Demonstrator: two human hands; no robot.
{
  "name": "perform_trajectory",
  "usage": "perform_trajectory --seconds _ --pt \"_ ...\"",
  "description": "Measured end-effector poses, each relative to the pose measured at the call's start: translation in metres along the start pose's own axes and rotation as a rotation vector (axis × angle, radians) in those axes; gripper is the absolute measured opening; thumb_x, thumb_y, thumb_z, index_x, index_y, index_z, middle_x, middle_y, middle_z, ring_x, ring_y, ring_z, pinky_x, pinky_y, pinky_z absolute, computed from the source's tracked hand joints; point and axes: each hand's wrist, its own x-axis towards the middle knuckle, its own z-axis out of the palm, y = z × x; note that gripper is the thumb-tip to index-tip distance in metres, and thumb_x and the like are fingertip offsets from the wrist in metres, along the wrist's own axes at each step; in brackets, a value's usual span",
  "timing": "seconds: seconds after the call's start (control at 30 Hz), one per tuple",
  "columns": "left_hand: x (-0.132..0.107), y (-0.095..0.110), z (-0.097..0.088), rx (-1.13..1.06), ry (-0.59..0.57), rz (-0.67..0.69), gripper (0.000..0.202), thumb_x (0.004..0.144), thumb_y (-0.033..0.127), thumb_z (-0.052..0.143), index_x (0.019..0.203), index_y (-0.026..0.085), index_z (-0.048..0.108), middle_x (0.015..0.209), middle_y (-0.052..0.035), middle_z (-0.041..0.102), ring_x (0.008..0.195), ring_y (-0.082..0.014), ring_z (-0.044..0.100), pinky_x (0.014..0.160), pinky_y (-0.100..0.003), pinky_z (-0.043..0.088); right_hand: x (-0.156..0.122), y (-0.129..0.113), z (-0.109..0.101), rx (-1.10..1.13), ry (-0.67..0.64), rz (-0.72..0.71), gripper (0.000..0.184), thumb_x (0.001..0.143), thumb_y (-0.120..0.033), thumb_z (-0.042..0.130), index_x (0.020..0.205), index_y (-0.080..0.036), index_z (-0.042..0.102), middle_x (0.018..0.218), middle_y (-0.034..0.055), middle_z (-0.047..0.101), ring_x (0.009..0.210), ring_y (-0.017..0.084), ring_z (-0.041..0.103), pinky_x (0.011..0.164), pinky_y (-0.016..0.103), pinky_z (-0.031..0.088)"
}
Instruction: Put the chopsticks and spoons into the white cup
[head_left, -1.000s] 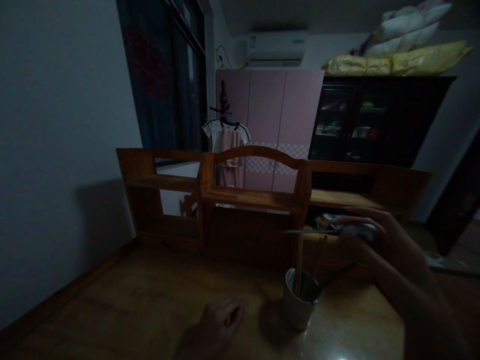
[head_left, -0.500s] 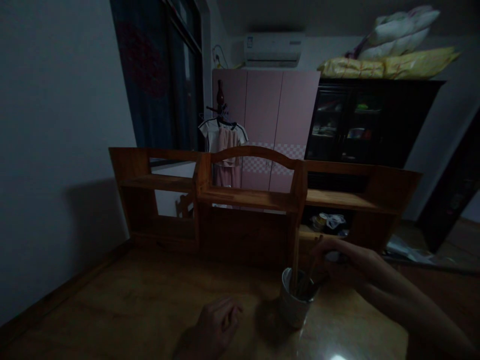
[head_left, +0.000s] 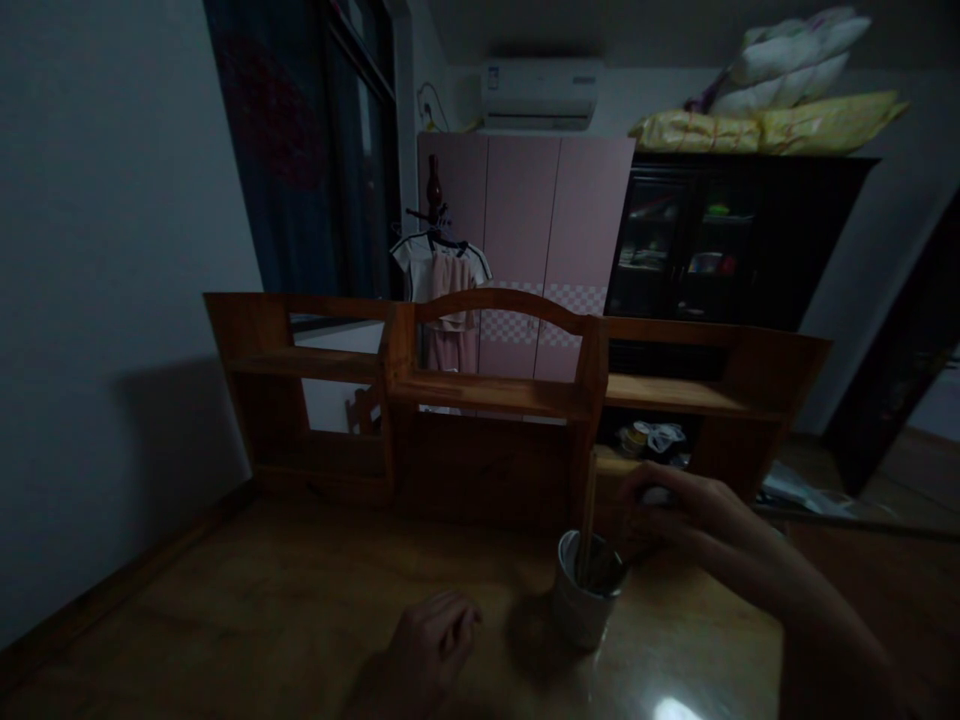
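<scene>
A pale round holder [head_left: 583, 612] stands upright on the wooden tabletop. Light thin sticks like chopsticks [head_left: 589, 510] rise from it, and darker items sit inside its rim. My right hand [head_left: 686, 505] reaches in from the right, above and beside the holder's right rim. Its fingers are pinched together around something thin and dark; low light and blur hide what kind it is. My left hand [head_left: 435, 635] rests on the tabletop left of the holder, fingers curled in, with nothing visible in it.
A wooden shelf unit [head_left: 495, 398] spans the back of the tabletop [head_left: 300, 610]. Small items [head_left: 652, 438] show through its right opening. The wall [head_left: 112, 300] borders the left side. Farther off are a pink wardrobe [head_left: 517, 210] and a dark cabinet [head_left: 787, 230].
The view has shifted slightly. My right hand stays by the holder, and the thin stick at its fingertips shows less clearly. My left hand remains in place.
</scene>
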Motion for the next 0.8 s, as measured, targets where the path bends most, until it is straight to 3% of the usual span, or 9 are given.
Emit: perform_trajectory --seconds 0.27,0.57,0.73,0.8 --pt "0.001 0.003 -0.003 -0.007 0.036 0.014 0.025 0.094 0.025 0.045 0.083 0.022 0.067 0.079 -0.0029 0.070 0.073 -0.0157 0.066 0.069 -0.024 0.050 0.021 0.001 0.023 -0.060 -0.120 0.004 0.010 0.085 -0.018 0.052 0.088 -0.018 0.061 0.076 0.0006 0.064 0.067 0.014 0.060 0.058 0.021 0.045" --pt "0.000 0.000 -0.001 -0.017 -0.040 -0.010 0.026 0.096 0.025 0.042 0.084 0.021 0.065 0.081 -0.0027 0.068 0.076 -0.0153 0.065 0.072 -0.024 0.049 0.034 0.022 0.043 -0.165 -0.176 -0.024 0.019 0.076 -0.009 0.054 0.089 -0.019 0.065 0.081 0.0003 0.066 0.071 0.012 0.060 0.062 0.020 0.043" --pt "0.001 0.004 -0.003 -0.013 -0.065 -0.002 0.027 0.096 0.027 0.041 0.087 0.021 0.065 0.084 -0.0022 0.070 0.079 -0.0152 0.066 0.073 -0.024 0.049 0.035 0.023 0.052 -0.192 -0.212 -0.002 0.020 0.077 -0.012 0.055 0.091 -0.020 0.067 0.084 0.0013 0.067 0.074 0.013 0.061 0.061 0.020 0.043" --pt "0.001 0.006 -0.004 -0.015 -0.026 0.017 0.026 0.096 0.026 0.042 0.086 0.022 0.066 0.083 -0.0006 0.071 0.078 -0.0143 0.067 0.073 -0.023 0.050 0.034 0.023 0.055 -0.205 -0.232 0.005 0.020 0.077 -0.013 0.056 0.091 -0.020 0.068 0.084 0.0015 0.068 0.075 0.014 0.062 0.062 0.021 0.044"
